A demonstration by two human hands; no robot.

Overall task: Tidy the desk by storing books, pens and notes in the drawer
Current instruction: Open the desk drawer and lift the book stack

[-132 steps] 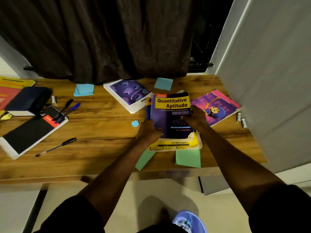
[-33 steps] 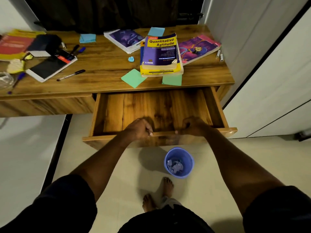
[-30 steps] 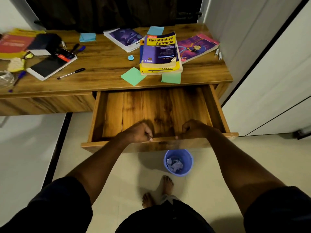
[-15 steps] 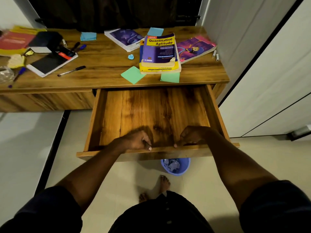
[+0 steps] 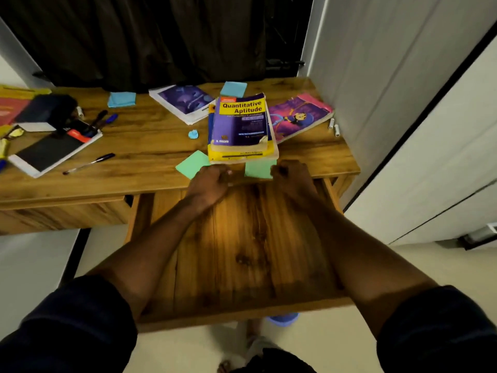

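Note:
The wooden drawer stands pulled far out under the desk, and it holds nothing. At the desk's front edge lies a stack with the "Quantitative Aptitude" book on a yellow book. My left hand and my right hand hover over the drawer's back, just short of that stack, fingers curled with nothing in them. Two green notes lie beside my hands. A pink book, a purple book, a pen and blue notes are spread over the desk.
A black-covered notebook with pens on it lies at the left, near more books. A crumpled blue scrap and two white markers sit on the desk. A blue bin shows under the drawer's front. White cupboard doors close off the right.
Both hands pulled the drawer out, then let go of its front and moved forward to the desk edge by the book stack. The camera has come closer.

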